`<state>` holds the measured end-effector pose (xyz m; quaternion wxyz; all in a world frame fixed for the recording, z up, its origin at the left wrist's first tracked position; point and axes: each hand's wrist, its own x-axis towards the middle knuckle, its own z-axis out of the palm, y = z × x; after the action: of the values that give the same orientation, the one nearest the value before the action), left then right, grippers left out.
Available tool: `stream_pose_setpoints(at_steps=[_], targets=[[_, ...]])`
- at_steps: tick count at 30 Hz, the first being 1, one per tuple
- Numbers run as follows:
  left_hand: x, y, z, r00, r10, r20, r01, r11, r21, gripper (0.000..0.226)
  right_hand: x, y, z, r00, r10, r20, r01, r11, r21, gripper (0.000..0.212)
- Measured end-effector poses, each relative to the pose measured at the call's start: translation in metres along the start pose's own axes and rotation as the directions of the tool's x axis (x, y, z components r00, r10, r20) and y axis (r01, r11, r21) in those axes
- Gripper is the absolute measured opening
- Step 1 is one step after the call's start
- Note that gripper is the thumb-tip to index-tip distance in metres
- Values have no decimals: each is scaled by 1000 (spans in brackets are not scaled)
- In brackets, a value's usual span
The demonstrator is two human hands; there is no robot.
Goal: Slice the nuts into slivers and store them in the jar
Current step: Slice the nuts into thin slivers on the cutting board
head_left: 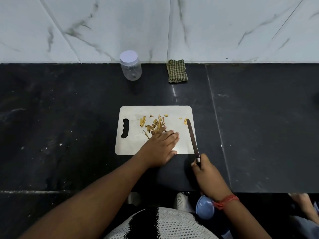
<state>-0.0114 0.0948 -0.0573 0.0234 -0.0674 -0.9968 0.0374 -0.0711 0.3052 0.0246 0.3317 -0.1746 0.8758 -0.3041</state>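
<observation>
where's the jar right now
In the head view the jar stands lid on at the back of the black counter against the wall, left of the checked cloth and beyond the cutting board.

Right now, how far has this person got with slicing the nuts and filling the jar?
Slicing looks mostly done: slivers lie scattered on the cutting board. In hand: the left hand lies flat, fingers at the pile, while the right hand grips the knife. Left: the jar stands lidded by the wall and looks empty.
</observation>
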Motion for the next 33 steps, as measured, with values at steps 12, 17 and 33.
stream_pose_setpoints(at_steps=[12,17,33], targets=[[-33,-45,-4,930,-366,-34,363,929,-70,60,15,-16,4,1000,6,18,-6,1000,21,14],[-35,-57,-2,950,-312,3,311,947,-79,59,18,-24,9,999,-6,39,5,1000,9,14],[-41,-70,-2,898,-440,-19,434,892,-127,50,23,-37,12,999,-18,42,19,1000,-19,13]])
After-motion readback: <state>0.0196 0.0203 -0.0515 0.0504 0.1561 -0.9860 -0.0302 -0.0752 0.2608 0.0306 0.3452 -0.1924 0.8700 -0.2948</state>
